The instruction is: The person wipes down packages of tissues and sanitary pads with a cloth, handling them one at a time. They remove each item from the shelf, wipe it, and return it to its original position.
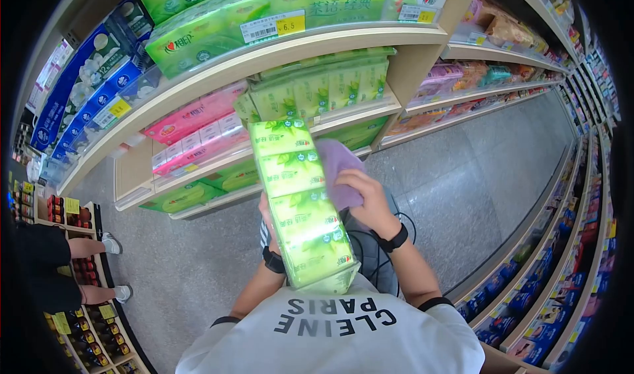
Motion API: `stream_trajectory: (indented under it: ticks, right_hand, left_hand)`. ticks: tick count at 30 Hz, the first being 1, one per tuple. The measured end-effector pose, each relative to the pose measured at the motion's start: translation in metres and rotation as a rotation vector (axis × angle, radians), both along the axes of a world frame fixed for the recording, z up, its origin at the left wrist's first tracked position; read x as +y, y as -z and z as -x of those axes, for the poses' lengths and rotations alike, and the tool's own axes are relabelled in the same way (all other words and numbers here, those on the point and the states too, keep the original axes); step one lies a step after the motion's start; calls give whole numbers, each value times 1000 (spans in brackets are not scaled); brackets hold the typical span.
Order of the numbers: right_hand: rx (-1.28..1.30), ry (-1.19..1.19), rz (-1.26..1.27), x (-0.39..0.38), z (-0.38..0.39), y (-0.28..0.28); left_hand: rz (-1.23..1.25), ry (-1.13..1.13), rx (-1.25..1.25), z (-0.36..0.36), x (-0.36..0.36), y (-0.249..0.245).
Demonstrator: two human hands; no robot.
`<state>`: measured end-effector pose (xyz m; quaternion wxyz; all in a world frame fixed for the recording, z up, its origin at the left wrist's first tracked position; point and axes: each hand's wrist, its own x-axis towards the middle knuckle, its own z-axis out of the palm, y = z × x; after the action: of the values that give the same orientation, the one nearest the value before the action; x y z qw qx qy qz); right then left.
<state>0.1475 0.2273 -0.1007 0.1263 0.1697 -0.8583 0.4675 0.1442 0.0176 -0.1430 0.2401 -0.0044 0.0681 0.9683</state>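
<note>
A long green pack of tissues [304, 205], wrapped in clear plastic, is held upright before my chest. Its far end reaches toward the lower shelf. My left hand [265, 214] supports it from the left side, with most of the fingers hidden behind the pack. In my right hand [365, 197] is a purple cloth [338, 166], bunched under the fingers against the pack's right side. Black bands circle both wrists.
Similar green tissue packs [323, 90] and pink packs [198, 120] fill the lower shelf ahead. Above runs a wooden shelf edge [277, 50] with price tags. Another person's legs [89, 247] are at the left. More stocked shelves [561, 295] curve along the right.
</note>
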Motion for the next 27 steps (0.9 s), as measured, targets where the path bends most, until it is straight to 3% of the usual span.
stream_trajectory:
  ticks: [3, 6, 8, 10, 13, 19, 22, 25, 27]
  right_hand:
    - [-49, 80, -81, 9, 5, 7]
    - [60, 98, -8, 10, 14, 5]
    - [151, 109, 130, 8, 21, 0]
    - [161, 122, 189, 6, 27, -5]
    - [121, 121, 211, -3, 30, -2]
    - [14, -2, 180, 2, 28, 16]
    - [124, 106, 179, 3, 30, 14]
    - [174, 165, 175, 4, 34, 16]
    - [140, 158, 190, 6, 36, 22]
  left_hand:
    - [150, -57, -192, -4, 15, -34]
    - [304, -38, 6, -2, 10, -16]
    - [290, -34, 1, -1, 10, -21]
    - [312, -38, -16, 3, 9, -20]
    - [428, -14, 189, 4, 4, -4]
    - [260, 182, 147, 6, 4, 2]
    - [450, 228, 148, 2, 8, -4]
    - [477, 265, 251, -2, 14, -9]
    - [235, 194, 264, -3, 18, 1]
